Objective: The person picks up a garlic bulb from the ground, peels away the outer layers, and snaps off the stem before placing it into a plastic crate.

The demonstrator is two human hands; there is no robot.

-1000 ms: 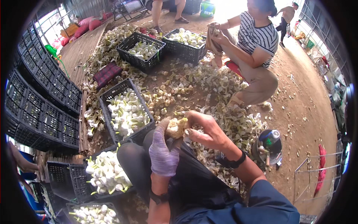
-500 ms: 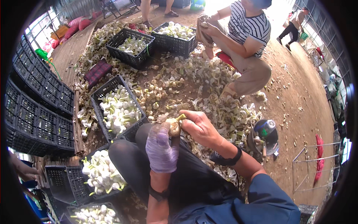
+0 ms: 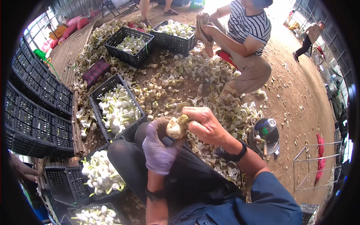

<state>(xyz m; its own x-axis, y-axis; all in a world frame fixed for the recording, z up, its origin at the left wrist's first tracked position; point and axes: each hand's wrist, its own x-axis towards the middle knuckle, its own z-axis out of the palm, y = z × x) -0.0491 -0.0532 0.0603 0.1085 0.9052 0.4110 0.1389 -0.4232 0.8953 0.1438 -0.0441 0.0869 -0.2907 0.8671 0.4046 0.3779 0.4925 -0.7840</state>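
Above my knees a garlic bulb [image 3: 175, 129] with a short greenish stem rests in my left hand [image 3: 160, 150]. That hand wears a purple knit glove, and its fingers and thumb wrap the bulb. My right hand [image 3: 204, 125] is bare; its thumb and fingers pinch the outer skin beside the stem. To the left of my left hand stands a black crate [image 3: 98, 117] heaped with peeled white garlic [image 3: 118, 110]. Unpeeled bulbs [image 3: 152, 92] lie on the ground beyond my hands, among loose husks.
Garlic husks [image 3: 213, 75] cover the ground ahead. A seated person [image 3: 249, 33] in a striped top works opposite, near two more garlic crates [image 3: 129, 52]. Empty crates [image 3: 37, 123] are stacked at left. A bucket [image 3: 264, 137] holding a bottle stands right. Another person [image 3: 311, 37] walks far right.
My left hand has turned, showing more of the bulb, and its fingers have opened out somewhat. My right hand has shifted slightly right. The far person has moved right.
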